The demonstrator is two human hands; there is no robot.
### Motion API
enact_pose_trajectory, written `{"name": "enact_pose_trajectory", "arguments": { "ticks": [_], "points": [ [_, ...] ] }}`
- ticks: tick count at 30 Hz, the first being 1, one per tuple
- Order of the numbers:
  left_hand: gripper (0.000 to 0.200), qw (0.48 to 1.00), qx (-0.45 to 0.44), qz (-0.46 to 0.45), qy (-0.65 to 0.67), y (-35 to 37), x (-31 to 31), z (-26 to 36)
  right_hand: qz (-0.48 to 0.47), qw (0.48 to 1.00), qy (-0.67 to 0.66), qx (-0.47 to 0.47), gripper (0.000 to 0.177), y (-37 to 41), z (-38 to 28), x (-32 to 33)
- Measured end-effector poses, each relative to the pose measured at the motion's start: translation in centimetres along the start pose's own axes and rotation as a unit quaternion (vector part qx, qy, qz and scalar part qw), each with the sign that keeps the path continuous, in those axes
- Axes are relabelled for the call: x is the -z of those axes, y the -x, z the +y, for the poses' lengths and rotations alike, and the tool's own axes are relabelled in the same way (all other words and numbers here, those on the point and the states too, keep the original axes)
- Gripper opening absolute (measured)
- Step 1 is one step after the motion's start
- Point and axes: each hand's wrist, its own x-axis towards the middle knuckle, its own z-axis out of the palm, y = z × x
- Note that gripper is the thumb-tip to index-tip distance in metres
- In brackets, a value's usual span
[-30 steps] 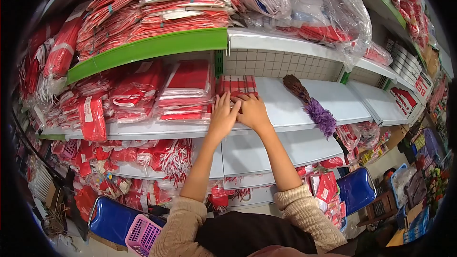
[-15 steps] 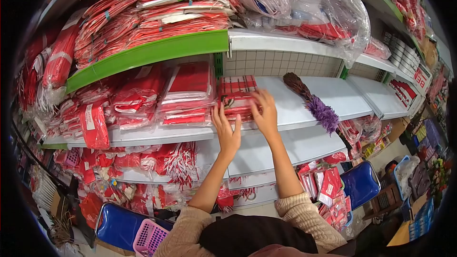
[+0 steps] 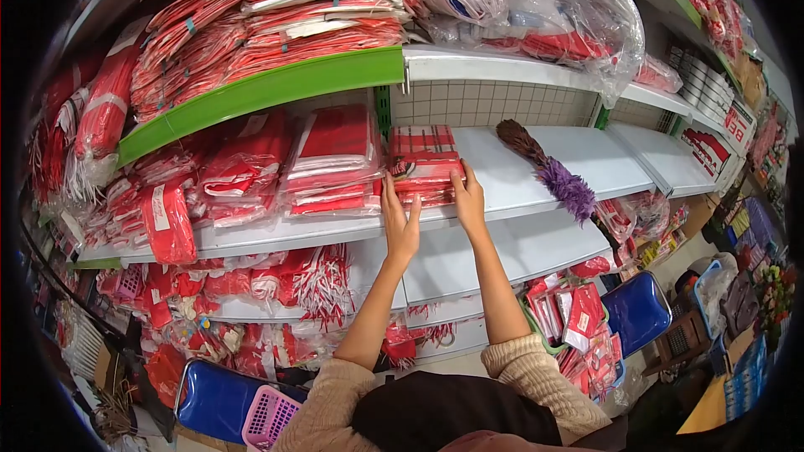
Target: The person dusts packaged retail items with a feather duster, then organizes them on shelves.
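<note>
A stack of flat red packets (image 3: 425, 169), plaid cloth in clear wrap by its look, lies on the middle shelf. My left hand (image 3: 402, 230) is at the stack's left front corner, fingers stretched along that side and thumb apart. On the opposite side, my right hand (image 3: 471, 205) rests against the right edge with its fingers extended. Both hands touch the stack from the sides without wrapping round it. Close by on the left stands a taller pile of red and white wrapped cloths (image 3: 332, 159).
A duster with purple feathers (image 3: 566, 192) lies on the shelf to the right. Overhead runs the upper shelf's green edge strip (image 3: 268, 92), under piled red packets. Below are blue chairs (image 3: 636, 311), a pink basket (image 3: 272, 415) and hanging red goods (image 3: 322, 285).
My right hand has come down from the top of the stack to its right edge. My left hand has shifted slightly down. The packets now look more evenly lined up.
</note>
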Motion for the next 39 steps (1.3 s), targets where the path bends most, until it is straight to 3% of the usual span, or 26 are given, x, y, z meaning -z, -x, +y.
{"name": "enact_pose_trajectory", "arguments": {
  "ticks": [6, 9, 12, 15, 20, 27, 30, 39],
  "points": [
    [0.064, 0.998, 0.004, -0.028, 0.049, -0.1, 0.5, -1.0, -0.068, 0.986, -0.108, -0.108, 0.056, 0.8, -3.4, 1.8],
    [0.063, 0.999, -0.01, -0.02, 0.043, 0.5, 0.9, 0.5, 0.041, 0.995, -0.084, 0.023, 0.052, 1.0, 0.5, 0.5],
    [0.062, 0.999, -0.036, 0.004, 0.037, 2.1, 1.0, 3.1, 0.087, 0.991, 0.012, 0.097, 0.048, 4.4, -1.4, 2.4],
    [0.052, 0.995, -0.054, 0.021, 0.078, 4.4, 0.2, 4.4, 0.08, 0.991, -0.031, 0.099, 0.043, 8.3, -2.9, 4.6],
    [0.04, 0.98, -0.009, -0.059, 0.192, 7.7, -3.5, 6.6, 0.081, 0.994, -0.011, 0.067, 0.036, 13.2, -1.4, 7.9],
    [0.038, 0.894, 0.12, -0.236, 0.362, 13.3, -11.9, 10.0, 0.174, 0.983, 0.063, -0.013, 0.036, 17.9, 1.9, 15.6],
    [0.038, 0.828, 0.186, -0.321, 0.42, 16.7, -15.6, 12.0, 0.24, 0.966, 0.074, -0.055, 0.036, 20.7, 3.8, 20.0],
    [0.036, 0.649, 0.258, -0.55, 0.457, 32.7, -24.6, 16.4, 0.433, 0.878, 0.072, -0.19, 0.031, 33.8, 10.7, 30.9]
  ]
}}
